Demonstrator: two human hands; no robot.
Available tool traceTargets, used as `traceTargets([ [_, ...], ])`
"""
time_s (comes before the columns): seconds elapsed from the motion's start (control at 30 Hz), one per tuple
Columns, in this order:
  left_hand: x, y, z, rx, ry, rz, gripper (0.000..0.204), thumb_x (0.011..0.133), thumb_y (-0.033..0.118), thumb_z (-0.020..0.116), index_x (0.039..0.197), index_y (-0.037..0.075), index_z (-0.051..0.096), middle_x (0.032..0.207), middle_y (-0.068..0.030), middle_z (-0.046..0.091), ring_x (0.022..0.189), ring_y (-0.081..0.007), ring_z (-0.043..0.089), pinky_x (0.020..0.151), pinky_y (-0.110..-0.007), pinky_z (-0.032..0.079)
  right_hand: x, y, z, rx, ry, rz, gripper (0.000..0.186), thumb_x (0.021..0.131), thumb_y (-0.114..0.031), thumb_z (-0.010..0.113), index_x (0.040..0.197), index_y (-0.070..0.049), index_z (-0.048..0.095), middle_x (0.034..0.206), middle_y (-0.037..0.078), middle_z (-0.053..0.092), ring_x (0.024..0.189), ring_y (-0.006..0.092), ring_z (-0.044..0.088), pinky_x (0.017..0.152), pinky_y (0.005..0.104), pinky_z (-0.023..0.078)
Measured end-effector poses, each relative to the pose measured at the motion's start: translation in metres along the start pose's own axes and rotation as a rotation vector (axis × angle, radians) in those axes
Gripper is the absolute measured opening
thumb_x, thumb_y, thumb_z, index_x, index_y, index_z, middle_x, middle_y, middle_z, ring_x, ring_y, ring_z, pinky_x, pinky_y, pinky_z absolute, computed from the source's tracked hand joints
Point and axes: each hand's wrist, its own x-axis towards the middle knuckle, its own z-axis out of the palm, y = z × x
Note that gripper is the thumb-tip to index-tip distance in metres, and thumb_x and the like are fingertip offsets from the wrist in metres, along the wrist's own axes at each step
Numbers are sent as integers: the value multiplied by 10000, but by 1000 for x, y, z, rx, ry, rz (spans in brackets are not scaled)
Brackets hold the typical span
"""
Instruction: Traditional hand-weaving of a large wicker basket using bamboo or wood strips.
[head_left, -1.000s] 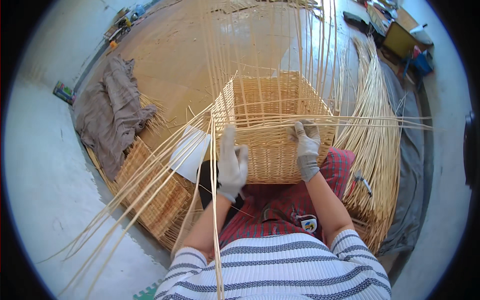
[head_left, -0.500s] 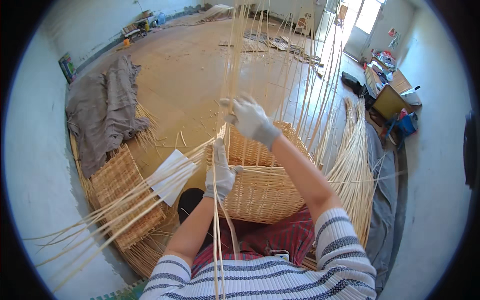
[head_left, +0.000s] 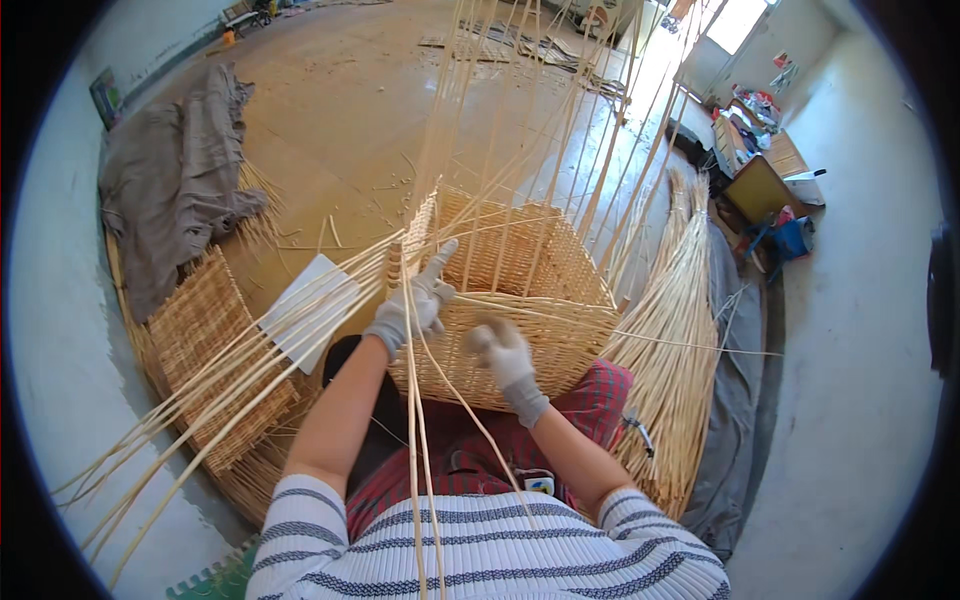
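A partly woven wicker basket (head_left: 470,365) rests across my lap, its tall stakes rising from the far side. My left hand (head_left: 412,308), in a pale glove, lies against its near left corner. The index finger is stretched out and the thumb stands apart; the other fingers are partly hidden. Several long willow rods (head_left: 230,385) fan out leftward from that corner, and others (head_left: 418,450) run past the left hand toward my chest. In front of the basket's near wall is my gloved right hand (head_left: 505,365), its fingers smeared by motion. Whether it holds a rod cannot be made out.
On the right lies a big bundle of pale rods (head_left: 665,370) on a grey cloth (head_left: 720,440). At left are a flat woven panel (head_left: 215,345), a white sheet (head_left: 312,305) and a crumpled brown cloth (head_left: 165,190). A cluttered chair (head_left: 765,190) stands by the right wall.
My right hand has come down from the upright stakes to the basket's near wall. My left hand tilts rightward now. The whole view has shifted, and more of the basket's inside shows.
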Motion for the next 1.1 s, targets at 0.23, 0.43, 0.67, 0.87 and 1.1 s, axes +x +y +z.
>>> traceTargets([
  [0.23, -12, 10, 7, -122, 59, -96, 517, 1038, 186, 483, 1519, 346, 380, 1001, -134, 709, 498, -162, 606, 491, -324, 548, 77, -82, 20, -262, 186, -700, 410, 989, -138, 590, 1384, -118, 478, 1097, 162, 639, 876, 214, 664, 764, 369, 554],
  [0.43, -19, 18, 2, -208, 110, -181, 353, 1050, 203, 481, 1401, 218, 516, 622, -31, 509, 463, -135, 574, 426, -323, 513, 72, -159, 56, -432, 37, -318, 659, 968, -99, 577, 1552, -121, 272, 1153, 171, 702, 868, 285, 718, 731, 405, 574],
  [0.67, -15, 19, -1, -218, 37, -118, 382, 1039, 177, 511, 1420, 179, 486, 919, -131, 681, 496, -148, 625, 443, -321, 563, -17, -31, 1, -560, -101, -360, 652, 995, -166, 547, 1577, -150, 254, 1250, 152, 672, 1117, 332, 665, 882, 424, 543],
  [0.87, -5, 9, 16, -269, 98, -115, 382, 1030, 174, 517, 1411, 168, 491, 825, -100, 662, 478, -154, 619, 413, -326, 545, 76, -133, 45, -664, 111, -517, 794, 970, -208, 594, 1604, -175, 117, 1369, 259, 563, 878, 314, 710, 800, 374, 557],
  [1.1, -5, 10, 9, -149, 79, -113, 306, 997, 189, 596, 1286, 89, 593, 767, -84, 655, 492, -145, 619, 460, -318, 556, 40, -12, -23, 316, 82, -592, 202, 1067, -176, 461, 1253, -109, 419, 991, 101, 652, 923, 247, 716, 487, 295, 526],
])
